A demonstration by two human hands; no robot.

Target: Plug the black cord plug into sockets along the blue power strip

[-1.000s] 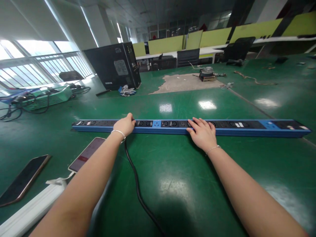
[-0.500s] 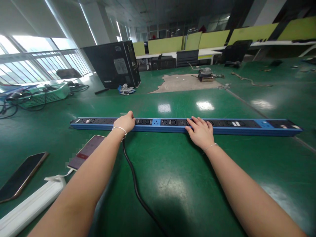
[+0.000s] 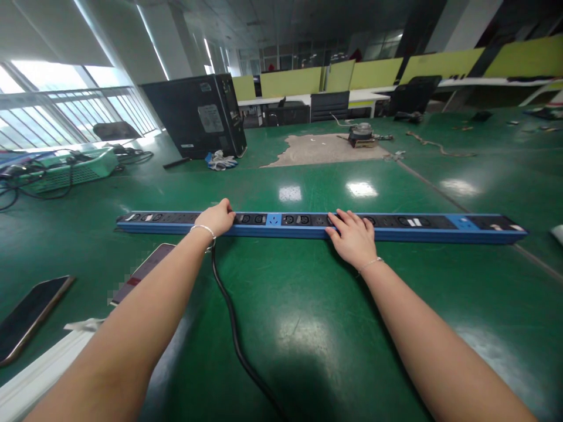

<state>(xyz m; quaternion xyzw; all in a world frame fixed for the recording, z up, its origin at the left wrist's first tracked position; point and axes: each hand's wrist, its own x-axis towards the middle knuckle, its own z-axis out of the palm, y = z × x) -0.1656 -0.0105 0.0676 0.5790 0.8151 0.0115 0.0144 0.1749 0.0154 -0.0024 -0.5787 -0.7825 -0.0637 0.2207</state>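
Note:
A long blue power strip point(image 3: 272, 231) with a black face and several sockets lies crosswise on the green tabletop point(image 3: 281, 281). My left hand point(image 3: 215, 219) is closed over its left part, the thumb and fingers pinched together against the sockets. From under that hand a black power cord point(image 3: 235, 328) comes out and runs down toward me; its end is hidden in the grip. My right hand point(image 3: 354, 237) rests with spread fingers on the strip, right of its middle, pressing on the sockets and front edge.
On the left lie a dark phone point(image 3: 33, 313), a second phone point(image 3: 145, 269) partly behind my forearm, and a white power strip point(image 3: 48, 366). Farther back are a green basket point(image 3: 90, 170) with cables, a black computer case point(image 3: 193, 117), gloves point(image 3: 221, 160) and a small device point(image 3: 361, 133).
The whole view has shifted slightly, with everything appearing a little farther left. Both hands keep their places on the strip, and their grips look the same.

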